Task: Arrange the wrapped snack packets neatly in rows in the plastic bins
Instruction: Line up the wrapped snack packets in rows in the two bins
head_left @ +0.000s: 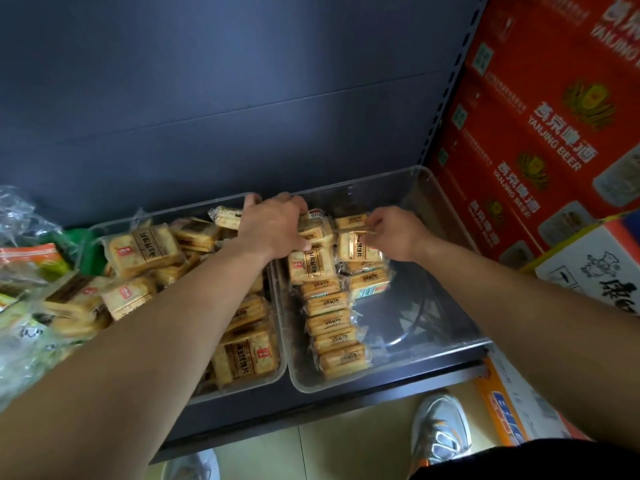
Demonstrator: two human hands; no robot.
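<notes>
Clear plastic right bin (446, 292): at its far end our left hand (273, 230) grips packets (313, 227) while our right hand (398, 237) pinches one. We seem mid-row; next should seat them squarely.

Clear glossy plastic bins (446, 216)

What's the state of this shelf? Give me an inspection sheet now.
Surface: dark shelf, carries two clear bins.
Job's things: left bin holds jumbled packets; right bin holds a row of packets along its left side, rest bare.
Clutter: bagged goods left of the bins.
Hands: left hand grips the rear stack in the right bin; right hand pinches a packet beside it.
Cables: dark cord-like loop seen through the right bin's floor.
Surroundings: red beer cartons at right; shoe on the floor below.
</notes>
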